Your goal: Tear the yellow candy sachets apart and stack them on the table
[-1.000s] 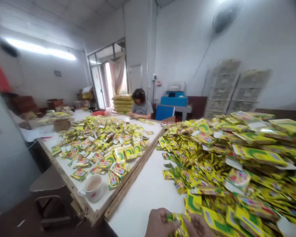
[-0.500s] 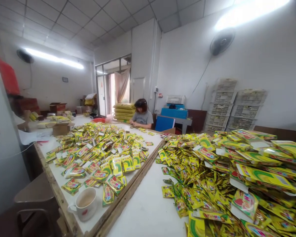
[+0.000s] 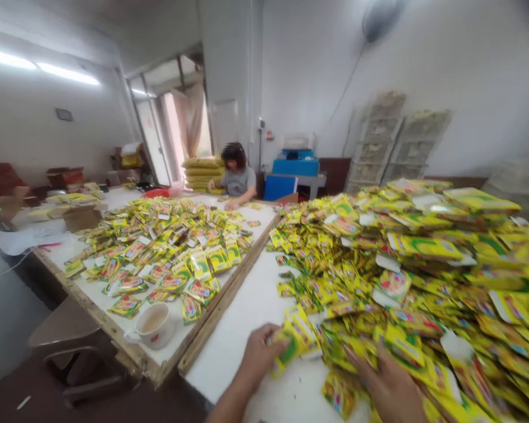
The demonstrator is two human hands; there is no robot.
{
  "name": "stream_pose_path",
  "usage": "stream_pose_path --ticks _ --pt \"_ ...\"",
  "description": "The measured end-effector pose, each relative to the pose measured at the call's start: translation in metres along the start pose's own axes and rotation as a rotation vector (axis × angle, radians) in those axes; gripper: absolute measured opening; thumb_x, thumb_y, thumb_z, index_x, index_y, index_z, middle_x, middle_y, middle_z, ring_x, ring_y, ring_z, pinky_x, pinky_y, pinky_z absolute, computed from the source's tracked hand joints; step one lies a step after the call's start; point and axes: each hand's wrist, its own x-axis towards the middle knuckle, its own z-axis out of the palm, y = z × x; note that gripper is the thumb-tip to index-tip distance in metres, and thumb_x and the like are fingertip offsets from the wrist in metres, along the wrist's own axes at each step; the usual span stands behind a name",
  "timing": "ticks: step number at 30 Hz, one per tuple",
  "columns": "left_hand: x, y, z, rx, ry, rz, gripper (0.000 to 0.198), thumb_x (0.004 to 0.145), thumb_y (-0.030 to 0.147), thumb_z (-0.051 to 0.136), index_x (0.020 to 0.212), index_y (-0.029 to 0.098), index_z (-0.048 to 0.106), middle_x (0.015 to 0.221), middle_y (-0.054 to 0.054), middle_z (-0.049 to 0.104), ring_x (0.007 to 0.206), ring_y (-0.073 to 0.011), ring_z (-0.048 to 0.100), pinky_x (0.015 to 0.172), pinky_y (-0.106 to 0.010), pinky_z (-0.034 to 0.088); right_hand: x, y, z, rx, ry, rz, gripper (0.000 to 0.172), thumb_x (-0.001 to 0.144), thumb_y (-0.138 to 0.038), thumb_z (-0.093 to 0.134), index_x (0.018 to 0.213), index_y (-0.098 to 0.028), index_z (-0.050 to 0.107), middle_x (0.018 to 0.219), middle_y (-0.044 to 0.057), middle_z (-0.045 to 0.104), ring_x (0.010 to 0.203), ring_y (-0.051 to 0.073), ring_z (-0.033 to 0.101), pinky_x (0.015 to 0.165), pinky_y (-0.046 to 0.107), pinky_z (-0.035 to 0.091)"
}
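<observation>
My left hand (image 3: 264,349) is closed on a small yellow-and-green carton (image 3: 297,332) above the near edge of the white table. Motion blur hides whether it grips one carton or more than one. To the right, my right hand (image 3: 390,376) reaches over a heap of small yellow sachets (image 3: 348,282), thumb and fingers apart, with nothing clearly held between them. Flat yellow cartons (image 3: 427,245) with green and red print, some with white flaps open, lie stacked and scattered on the heap's right side.
A white cup (image 3: 153,324) of brownish drink stands near the left table's corner, beside a spread of cartons (image 3: 158,252). A wooden edge strip (image 3: 229,294) divides the tables. A co-worker (image 3: 238,176) sits across. At left is a stool (image 3: 70,329).
Both my hands have come into view from below, the left with a carton in it. My view has tilted down and turned slightly right. The co-worker's arms have moved apart.
</observation>
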Motion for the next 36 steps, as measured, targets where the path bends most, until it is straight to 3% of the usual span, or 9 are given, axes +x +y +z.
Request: stream_pose_path --ticks 2,5,11,16,19,22,28,32,36 --pt "-0.008 0.009 -0.005 -0.049 -0.028 0.010 0.028 0.064 0.036 0.068 0.083 0.015 0.066 0.079 -0.005 0.070 0.068 -0.0186 0.060 0.063 -0.028 0.046 0.006 -0.014 0.005 0.147 -0.059 -0.004 0.036 0.071 -0.050 0.060 0.090 -0.019 0.064 0.086 0.006 0.069 0.087 0.028 0.062 0.079 0.039 0.048" --pt "-0.014 0.014 -0.009 -0.053 -0.095 -0.040 0.033 0.067 0.038 0.068 0.091 0.015 0.068 0.088 -0.006 0.071 0.073 -0.0201 0.061 0.068 -0.030 0.047 0.014 -0.034 0.014 0.384 0.006 -0.008 0.039 0.072 -0.047 0.060 0.095 -0.016 0.061 0.089 0.007 0.069 0.083 0.023 0.063 0.075 0.036 0.049" --pt "-0.022 0.011 -0.013 -0.083 -0.099 -0.068 0.041 0.068 0.041 0.068 0.099 0.014 0.066 0.091 -0.007 0.071 0.075 -0.0188 0.064 0.069 -0.028 0.049 0.016 -0.048 0.022 0.347 -0.342 -0.059 0.030 0.068 -0.040 0.065 0.082 -0.013 0.062 0.079 0.004 0.069 0.079 0.021 0.061 0.072 0.033 0.048" --pt "-0.021 0.012 -0.016 -0.303 -0.082 -0.167 0.038 0.064 0.041 0.073 0.090 0.014 0.066 0.079 -0.005 0.070 0.065 -0.0154 0.063 0.062 -0.026 0.049 0.017 -0.047 0.009 0.608 -0.162 0.036 0.036 0.064 -0.039 0.070 0.089 -0.015 0.059 0.085 0.004 0.068 0.082 0.020 0.062 0.076 0.034 0.048" --pt "-0.019 0.013 -0.013 -0.518 -0.037 -0.238 0.035 0.064 0.037 0.074 0.091 0.018 0.063 0.082 -0.002 0.069 0.059 -0.0122 0.061 0.055 -0.024 0.050 0.010 -0.048 0.009 0.633 -0.350 0.066 0.036 0.060 -0.037 0.074 0.087 -0.017 0.060 0.081 0.003 0.069 0.079 0.019 0.063 0.077 0.034 0.049" --pt "-0.019 0.014 -0.004 -0.592 -0.104 -0.269 0.035 0.066 0.035 0.074 0.095 0.020 0.062 0.087 -0.002 0.069 0.061 -0.0118 0.062 0.056 -0.023 0.050 -0.005 -0.043 0.026 0.661 -0.493 0.066 0.033 0.062 -0.038 0.073 0.085 -0.018 0.061 0.083 0.003 0.069 0.078 0.019 0.063 0.076 0.035 0.050" --pt "-0.028 0.010 0.001 -0.453 -0.231 -0.272 0.057 0.074 0.061 0.053 0.096 0.010 0.067 0.089 -0.012 0.070 0.084 -0.0227 0.065 0.073 -0.031 0.050 -0.015 -0.030 0.053 0.481 -0.349 -0.026 0.024 0.070 -0.037 0.065 0.084 -0.019 0.060 0.084 0.003 0.069 0.082 0.021 0.062 0.076 0.034 0.049" --pt "-0.032 0.009 -0.010 -0.220 -0.280 -0.148 0.052 0.063 0.039 0.075 0.106 0.014 0.061 0.092 -0.007 0.070 0.079 -0.0188 0.063 0.070 -0.026 0.047 -0.008 -0.035 0.044 0.371 -0.256 -0.076 0.024 0.073 -0.036 0.060 0.088 -0.018 0.061 0.083 0.003 0.068 0.078 0.020 0.061 0.073 0.034 0.049" --pt "-0.032 0.009 -0.014 -0.124 -0.280 -0.100 0.044 0.066 0.034 0.073 0.104 0.015 0.061 0.090 -0.005 0.068 0.076 -0.0162 0.062 0.069 -0.025 0.046 0.007 -0.047 0.030 0.313 -0.184 -0.106 0.025 0.074 -0.035 0.058 0.092 -0.017 0.061 0.082 0.004 0.068 0.077 0.020 0.061 0.071 0.033 0.048"
